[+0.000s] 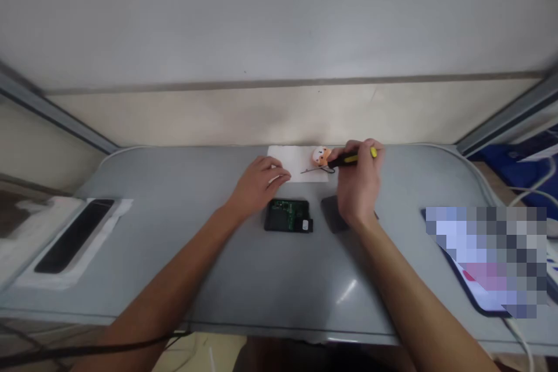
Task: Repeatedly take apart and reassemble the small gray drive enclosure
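A black and yellow screwdriver (349,158) is held in my right hand (361,186), its thin shaft pointing left over a white paper (283,156). My left hand (260,181) rests at the paper's left side, fingers loosely bent and apart, with nothing visible in them. A tiny dark piece lies on the paper near the screwdriver's tip. Just behind the shaft sits a small orange and white figure (321,156). Below the paper, a black case with a green circuit board (288,215) lies face up. A dark flat cover (332,215) is partly hidden under my right hand.
On the grey table (235,285), a black phone (76,235) lies on white paper at the left. A larger lit device (475,285), partly pixelated, lies at the right with a white cable. A pale wall stands behind the table.
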The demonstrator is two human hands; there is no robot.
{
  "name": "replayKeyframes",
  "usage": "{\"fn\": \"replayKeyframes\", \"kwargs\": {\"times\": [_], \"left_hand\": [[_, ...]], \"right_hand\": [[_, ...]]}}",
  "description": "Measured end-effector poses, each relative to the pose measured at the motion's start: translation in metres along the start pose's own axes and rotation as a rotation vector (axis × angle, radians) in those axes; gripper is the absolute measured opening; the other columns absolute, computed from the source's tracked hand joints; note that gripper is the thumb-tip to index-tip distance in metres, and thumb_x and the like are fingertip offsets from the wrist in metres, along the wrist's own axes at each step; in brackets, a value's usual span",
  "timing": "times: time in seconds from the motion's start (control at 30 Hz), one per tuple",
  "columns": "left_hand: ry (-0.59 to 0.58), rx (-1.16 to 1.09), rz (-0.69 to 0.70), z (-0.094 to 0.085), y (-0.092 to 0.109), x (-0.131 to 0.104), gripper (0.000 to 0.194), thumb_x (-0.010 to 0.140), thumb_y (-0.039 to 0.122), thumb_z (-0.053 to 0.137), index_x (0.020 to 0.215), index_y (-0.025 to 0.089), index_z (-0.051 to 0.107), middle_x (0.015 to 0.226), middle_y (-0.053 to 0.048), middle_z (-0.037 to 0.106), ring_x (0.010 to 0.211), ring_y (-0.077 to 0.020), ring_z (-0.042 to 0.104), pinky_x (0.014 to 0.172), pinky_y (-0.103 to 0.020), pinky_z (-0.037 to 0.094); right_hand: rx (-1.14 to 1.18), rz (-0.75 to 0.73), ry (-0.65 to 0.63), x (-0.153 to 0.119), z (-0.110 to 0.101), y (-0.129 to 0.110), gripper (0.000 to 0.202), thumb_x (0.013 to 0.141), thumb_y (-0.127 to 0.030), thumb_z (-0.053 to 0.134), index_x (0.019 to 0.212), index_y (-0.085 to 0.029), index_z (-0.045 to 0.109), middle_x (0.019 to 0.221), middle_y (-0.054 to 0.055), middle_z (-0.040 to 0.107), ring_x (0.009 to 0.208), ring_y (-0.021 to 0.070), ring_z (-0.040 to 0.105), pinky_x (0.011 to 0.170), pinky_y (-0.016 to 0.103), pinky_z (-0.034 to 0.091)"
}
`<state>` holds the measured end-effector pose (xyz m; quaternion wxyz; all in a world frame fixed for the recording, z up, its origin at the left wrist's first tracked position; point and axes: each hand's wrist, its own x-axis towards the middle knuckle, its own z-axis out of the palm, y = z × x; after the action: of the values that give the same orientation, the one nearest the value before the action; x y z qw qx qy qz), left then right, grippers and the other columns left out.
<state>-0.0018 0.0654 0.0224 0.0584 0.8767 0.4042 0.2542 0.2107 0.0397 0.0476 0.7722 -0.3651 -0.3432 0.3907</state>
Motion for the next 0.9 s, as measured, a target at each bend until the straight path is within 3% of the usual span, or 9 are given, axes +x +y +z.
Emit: {"fn": "replayKeyframes", "kwargs": {"times": [0.13,0.23,0.4,0.57,0.67,0.77,0.83,0.9], "left_hand": [[-0.163,0.072,0.115,0.010,-0.004,0.044,0.025,0.107,0.032,0.060,0.103,0.022,0.082,0.109,-0.007,0.073,0.104,-0.0241,0.064,0.097,-0.041,0.047],[-0.214,0.097,0.112,0.021,-0.005,0.061,0.023,0.106,0.033,0.063,0.101,0.022,0.082,0.109,-0.007,0.073,0.104,-0.0246,0.065,0.093,-0.040,0.046],[-0.234,0.126,0.106,0.032,-0.012,0.060,0.024,0.107,0.032,0.060,0.101,0.022,0.081,0.107,-0.006,0.073,0.105,-0.0241,0.065,0.093,-0.038,0.045],[-0.299,0.109,0.091,0.023,-0.010,0.053,0.027,0.108,0.033,0.057,0.110,0.020,0.081,0.114,-0.008,0.075,0.110,-0.0268,0.066,0.100,-0.042,0.048],[-0.267,0.033,0.018,0.011,0.012,0.032,0.033,0.106,0.044,0.061,0.125,0.021,0.077,0.127,-0.009,0.073,0.119,-0.0289,0.065,0.105,-0.045,0.050],[-0.315,-0.060,-0.010,0.004,0.039,-0.003,0.067,0.093,0.061,0.075,0.148,0.025,0.062,0.151,-0.011,0.063,0.139,-0.0332,0.056,0.119,-0.051,0.044],[-0.383,-0.086,-0.033,0.004,0.050,-0.024,0.082,0.088,0.066,0.078,0.156,0.028,0.054,0.156,-0.011,0.060,0.143,-0.0343,0.054,0.122,-0.052,0.041],[-0.373,-0.098,-0.060,0.007,0.052,-0.037,0.075,0.091,0.062,0.077,0.155,0.029,0.056,0.151,-0.010,0.064,0.141,-0.0325,0.056,0.123,-0.050,0.041]], "right_hand": [[-0.122,-0.124,0.133,0.018,-0.017,-0.001,0.023,0.102,-0.044,0.051,0.100,-0.031,0.032,0.081,-0.006,0.045,0.069,0.0140,0.060,0.069,0.029,0.049],[-0.170,-0.182,0.192,0.024,-0.024,0.000,0.019,0.101,-0.040,0.049,0.100,-0.030,0.033,0.079,-0.007,0.044,0.066,0.0135,0.056,0.069,0.029,0.047],[-0.158,-0.188,0.195,0.025,-0.024,0.000,0.016,0.099,-0.035,0.049,0.100,-0.030,0.034,0.079,-0.007,0.043,0.063,0.0125,0.051,0.069,0.030,0.046],[-0.168,-0.186,0.149,0.023,-0.022,-0.002,0.013,0.100,-0.034,0.048,0.100,-0.029,0.036,0.082,-0.005,0.042,0.064,0.0126,0.052,0.070,0.032,0.046],[-0.206,-0.236,0.097,0.023,-0.022,-0.007,0.010,0.100,-0.032,0.047,0.100,-0.029,0.037,0.086,-0.004,0.042,0.064,0.0121,0.050,0.067,0.032,0.046],[-0.308,-0.352,0.018,0.023,-0.023,-0.020,0.012,0.096,-0.027,0.052,0.095,-0.028,0.040,0.089,-0.002,0.044,0.065,0.0122,0.047,0.065,0.031,0.043],[-0.437,-0.405,-0.136,0.021,-0.025,-0.033,0.013,0.094,-0.025,0.058,0.093,-0.027,0.044,0.087,-0.001,0.047,0.069,0.0136,0.048,0.066,0.031,0.043],[-0.660,-0.329,-0.455,0.019,-0.030,-0.049,0.009,0.093,-0.024,0.061,0.095,-0.025,0.053,0.086,0.000,0.056,0.071,0.0149,0.051,0.067,0.032,0.043]]}}
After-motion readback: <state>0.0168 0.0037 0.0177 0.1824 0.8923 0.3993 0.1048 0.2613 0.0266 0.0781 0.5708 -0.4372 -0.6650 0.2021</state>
